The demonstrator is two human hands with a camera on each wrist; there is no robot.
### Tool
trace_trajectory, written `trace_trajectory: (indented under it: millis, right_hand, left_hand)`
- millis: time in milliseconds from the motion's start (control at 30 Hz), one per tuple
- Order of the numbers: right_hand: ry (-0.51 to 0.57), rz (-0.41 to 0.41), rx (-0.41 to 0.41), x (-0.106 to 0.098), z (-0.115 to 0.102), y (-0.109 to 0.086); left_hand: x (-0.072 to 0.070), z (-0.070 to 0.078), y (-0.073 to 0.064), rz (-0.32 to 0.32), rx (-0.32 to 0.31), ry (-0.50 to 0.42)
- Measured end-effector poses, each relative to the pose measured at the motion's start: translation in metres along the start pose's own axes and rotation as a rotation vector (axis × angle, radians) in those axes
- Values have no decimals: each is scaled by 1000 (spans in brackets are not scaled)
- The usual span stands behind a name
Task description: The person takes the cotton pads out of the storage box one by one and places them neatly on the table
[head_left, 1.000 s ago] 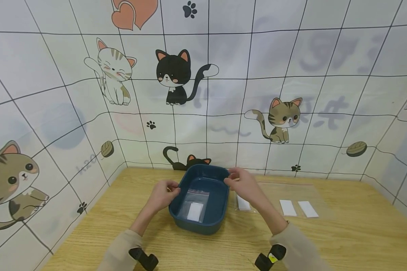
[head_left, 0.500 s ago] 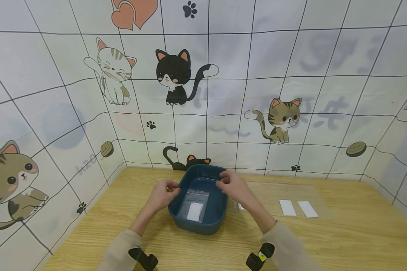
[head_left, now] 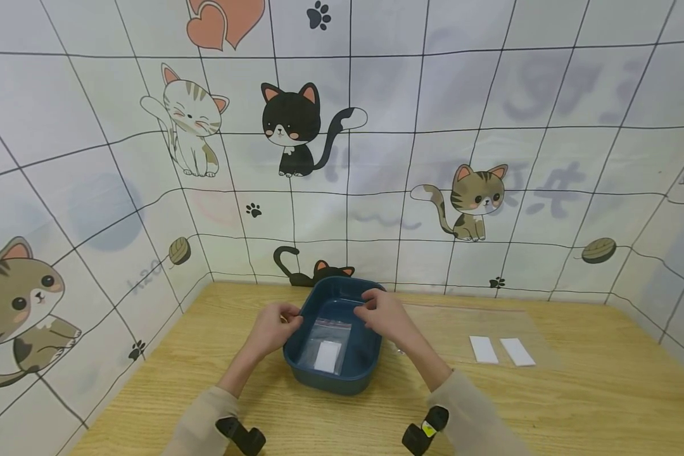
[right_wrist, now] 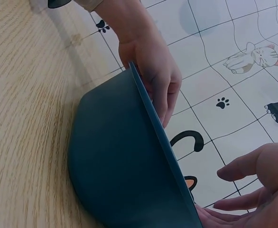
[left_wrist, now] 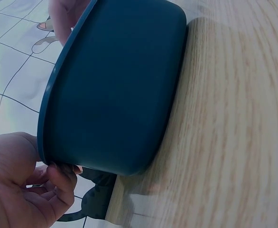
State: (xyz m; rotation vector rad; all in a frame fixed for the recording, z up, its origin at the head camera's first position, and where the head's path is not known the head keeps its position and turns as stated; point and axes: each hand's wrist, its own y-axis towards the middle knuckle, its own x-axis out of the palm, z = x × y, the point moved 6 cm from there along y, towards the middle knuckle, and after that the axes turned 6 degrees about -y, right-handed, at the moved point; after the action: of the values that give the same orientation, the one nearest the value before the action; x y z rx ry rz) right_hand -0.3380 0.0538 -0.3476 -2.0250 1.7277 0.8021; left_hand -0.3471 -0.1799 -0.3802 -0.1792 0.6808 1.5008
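Observation:
A dark blue plastic basin [head_left: 342, 383] stands on the wooden table. Inside it lies a small clear zip bag [head_left: 344, 339] with a white rectangular piece [head_left: 327, 356] in it. My left hand [head_left: 270, 329] pinches the basin's left rim between thumb and fingers; in the left wrist view the left hand [left_wrist: 27, 185] has its fingertips at the rim's corner. Over the basin's right rim hovers my right hand [head_left: 389, 315]. In the right wrist view, the right hand [right_wrist: 267, 185] has its thumb and fingers apart with nothing between them; its lower fingers partly pass behind the rim.
To the right of the basin, a large clear plastic bag [head_left: 447, 323] lies flat on the table [head_left: 593, 405], with two white rectangular pieces [head_left: 483, 349] in its area. A cloth wall [head_left: 376, 215] printed with cats stands directly behind the table.
My right hand has moved left from the basin's right rim to over its inside. It now covers most of the small bag beside the basin. The left hand and basin have stayed put.

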Motion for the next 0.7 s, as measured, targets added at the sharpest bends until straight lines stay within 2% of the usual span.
trace_trajectory:
  millis: [200, 467, 700]
  right_hand:
    - [-26, -20, 23, 6, -2, 2]
    - [-65, -65, 12, 17, -2, 7]
    - [-168, -74, 9, 25, -1, 14]
  left_hand:
    - [0, -1, 0, 1, -3, 7]
    - [-1, 0, 0, 1, 1, 12]
    - [0, 1, 1, -6, 2, 11]
